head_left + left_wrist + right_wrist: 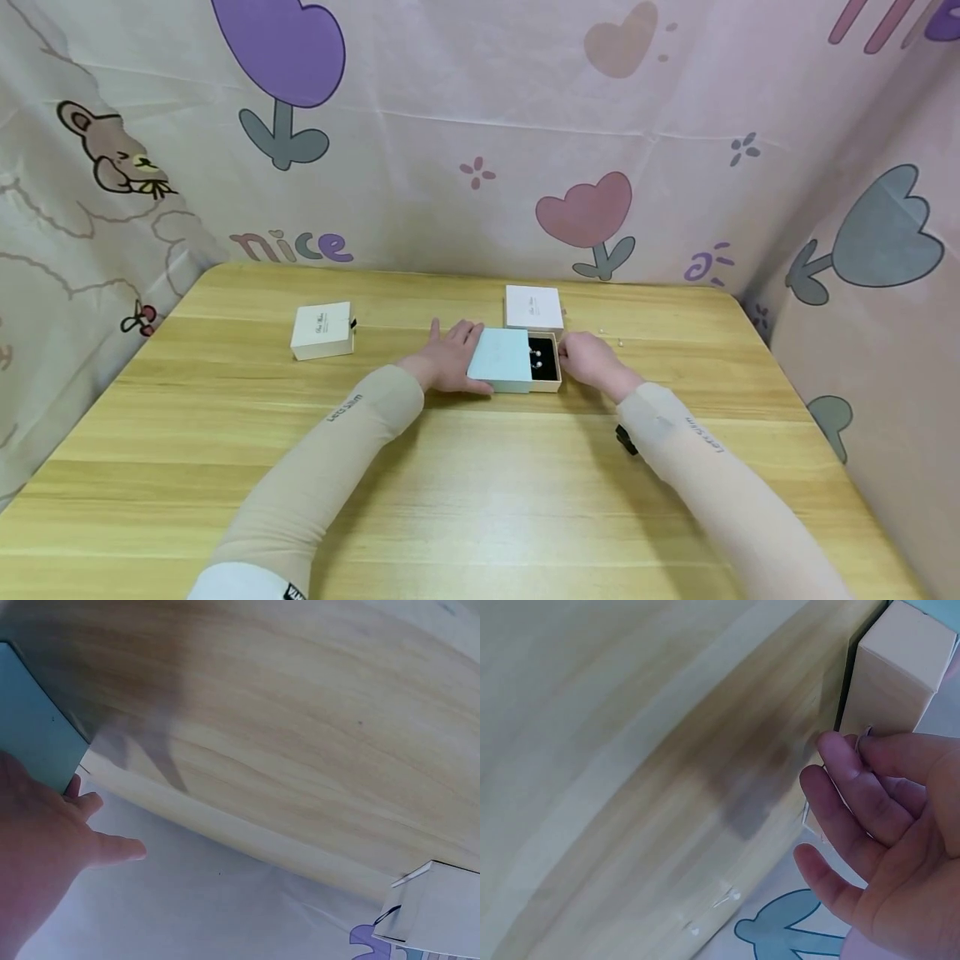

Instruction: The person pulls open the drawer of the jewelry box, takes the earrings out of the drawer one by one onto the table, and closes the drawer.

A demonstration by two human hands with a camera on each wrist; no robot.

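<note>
A light blue sleeve (498,354) of a small jewelry box lies mid-table, its cream drawer (556,387) partly out to the right. Small earrings (537,363) with pearl-like beads sit on the drawer's black pad (547,345). My left hand (447,354) grips the sleeve from the left, thumb along the near side and fingers at the far side. At the drawer's right end, my right hand (590,360) pinches a thin ribbon loop (864,741) between thumb and forefinger. Its other fingers are loosely bent.
Directly behind the blue box stands a white box (533,307) with printed lettering. Another white box (322,330) with a dark ribbon tab is at the left. Two tiny earring-like pieces (620,342) lie right of the drawer. A patterned curtain (420,208) hangs behind the table.
</note>
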